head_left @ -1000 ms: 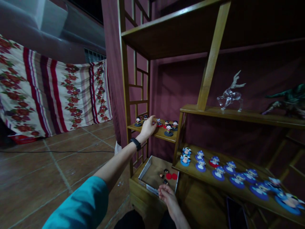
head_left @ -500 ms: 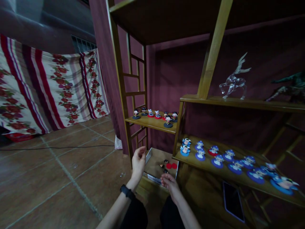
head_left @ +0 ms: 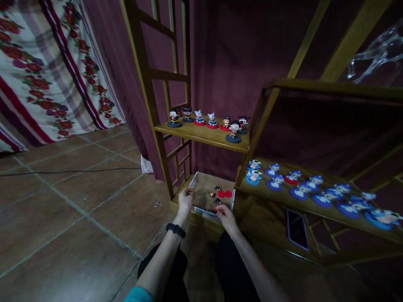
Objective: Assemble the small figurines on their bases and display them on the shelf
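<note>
A shallow cardboard box (head_left: 204,181) with white sides sits low at the shelf's foot. Inside lie two round red bases (head_left: 224,194) and several small black-haired figurine pieces (head_left: 212,194). My left hand (head_left: 186,200), with a dark band at the wrist, is at the box's left front corner, fingers curled together. Whether it grips the wall there cannot be seen. At the front edge, my right hand (head_left: 227,218) has its fingertips pinched close to a dark piece (head_left: 218,201). What lies between those fingertips is hidden.
Several black-haired and white-haired figurines (head_left: 233,131) stand on the small upper shelf (head_left: 201,136). Blue and purple figurines (head_left: 276,182) line the shelf to the right. Below that lies a phone (head_left: 297,229). A clear deer ornament (head_left: 378,56) stands higher up. A cable (head_left: 72,171) crosses the tiled floor.
The view has tilted down and turned, so the shelves appear shifted. My left fingers have come down and curled more at the box corner. My right hand stays at the front edge.
</note>
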The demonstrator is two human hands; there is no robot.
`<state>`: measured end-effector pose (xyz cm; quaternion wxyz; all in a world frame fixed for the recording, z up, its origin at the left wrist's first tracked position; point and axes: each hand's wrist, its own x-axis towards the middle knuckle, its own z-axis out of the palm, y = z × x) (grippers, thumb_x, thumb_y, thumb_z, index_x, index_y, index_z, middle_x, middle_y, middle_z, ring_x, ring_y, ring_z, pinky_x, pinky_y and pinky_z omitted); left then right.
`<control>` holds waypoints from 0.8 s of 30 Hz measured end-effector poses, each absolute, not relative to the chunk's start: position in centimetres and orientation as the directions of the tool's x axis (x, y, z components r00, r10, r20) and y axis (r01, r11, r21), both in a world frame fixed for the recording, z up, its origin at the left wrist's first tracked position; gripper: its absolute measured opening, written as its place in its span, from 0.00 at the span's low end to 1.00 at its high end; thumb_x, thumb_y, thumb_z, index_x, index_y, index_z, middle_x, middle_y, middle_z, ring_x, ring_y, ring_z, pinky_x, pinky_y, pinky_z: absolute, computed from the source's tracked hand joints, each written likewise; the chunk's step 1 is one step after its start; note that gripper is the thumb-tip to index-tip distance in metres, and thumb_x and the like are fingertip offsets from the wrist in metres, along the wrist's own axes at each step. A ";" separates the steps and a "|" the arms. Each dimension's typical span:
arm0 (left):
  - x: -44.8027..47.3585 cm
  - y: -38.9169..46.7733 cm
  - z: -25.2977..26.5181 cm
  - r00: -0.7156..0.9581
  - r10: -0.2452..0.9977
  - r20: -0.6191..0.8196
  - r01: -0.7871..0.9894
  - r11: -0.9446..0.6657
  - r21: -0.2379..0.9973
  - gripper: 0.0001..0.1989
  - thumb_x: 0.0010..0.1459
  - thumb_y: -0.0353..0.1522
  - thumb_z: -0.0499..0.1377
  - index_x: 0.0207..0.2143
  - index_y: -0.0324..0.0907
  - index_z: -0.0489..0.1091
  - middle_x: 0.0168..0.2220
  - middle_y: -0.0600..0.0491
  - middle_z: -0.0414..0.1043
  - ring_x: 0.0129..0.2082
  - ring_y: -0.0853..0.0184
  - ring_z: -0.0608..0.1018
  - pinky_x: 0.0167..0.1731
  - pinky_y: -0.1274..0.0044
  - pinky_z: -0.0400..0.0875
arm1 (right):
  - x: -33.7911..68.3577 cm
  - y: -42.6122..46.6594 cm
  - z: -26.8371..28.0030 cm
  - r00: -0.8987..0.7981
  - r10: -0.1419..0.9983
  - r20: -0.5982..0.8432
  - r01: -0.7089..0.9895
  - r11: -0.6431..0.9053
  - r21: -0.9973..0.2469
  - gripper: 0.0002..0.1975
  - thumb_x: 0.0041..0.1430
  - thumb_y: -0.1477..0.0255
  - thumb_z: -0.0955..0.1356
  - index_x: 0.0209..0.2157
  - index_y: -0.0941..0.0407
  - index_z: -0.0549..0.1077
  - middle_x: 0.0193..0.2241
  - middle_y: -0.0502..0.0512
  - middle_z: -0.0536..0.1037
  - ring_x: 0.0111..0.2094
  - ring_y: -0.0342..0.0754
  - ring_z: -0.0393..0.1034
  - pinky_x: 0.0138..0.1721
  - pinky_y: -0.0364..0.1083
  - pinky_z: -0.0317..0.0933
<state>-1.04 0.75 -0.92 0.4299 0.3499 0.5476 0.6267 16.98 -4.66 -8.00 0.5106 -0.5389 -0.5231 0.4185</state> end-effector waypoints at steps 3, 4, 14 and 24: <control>-1.1 2.0 -2.2 -0.353 0.932 -0.075 -0.225 -0.007 0.974 0.11 0.38 0.24 0.59 0.29 0.36 0.71 0.25 0.55 0.68 0.20 0.76 0.68 0.22 0.82 0.61 | 17.0 -2.7 -8.8 0.092 0.987 0.132 0.322 0.096 -0.942 0.09 0.49 0.73 0.62 0.31 0.52 0.72 0.30 0.50 0.76 0.33 0.47 0.70 0.38 0.47 0.63; -1.2 2.3 -2.7 -0.341 0.934 -0.106 -0.251 0.019 0.968 0.11 0.37 0.24 0.59 0.29 0.35 0.71 0.24 0.55 0.68 0.20 0.76 0.68 0.22 0.82 0.61 | 17.1 -1.9 -8.9 0.094 0.985 0.147 0.370 0.103 -0.923 0.10 0.49 0.74 0.61 0.32 0.52 0.72 0.31 0.50 0.76 0.34 0.47 0.71 0.40 0.47 0.63; -4.8 3.3 -1.9 -0.126 0.956 -0.265 -0.431 0.187 0.882 0.14 0.41 0.25 0.63 0.34 0.35 0.71 0.28 0.49 0.74 0.24 0.74 0.74 0.23 0.83 0.64 | 16.4 5.7 -9.4 0.136 0.971 0.196 0.729 0.036 -0.683 0.11 0.55 0.76 0.60 0.34 0.51 0.71 0.36 0.50 0.76 0.38 0.45 0.69 0.43 0.45 0.59; -5.3 4.3 -1.5 -0.043 0.926 -0.376 -0.479 0.312 0.821 0.11 0.46 0.22 0.60 0.36 0.34 0.71 0.29 0.47 0.75 0.24 0.74 0.75 0.23 0.84 0.67 | 14.0 6.9 -9.7 0.001 1.000 0.030 0.899 0.012 -0.438 0.15 0.52 0.77 0.64 0.42 0.52 0.68 0.45 0.56 0.69 0.48 0.49 0.61 0.47 0.45 0.53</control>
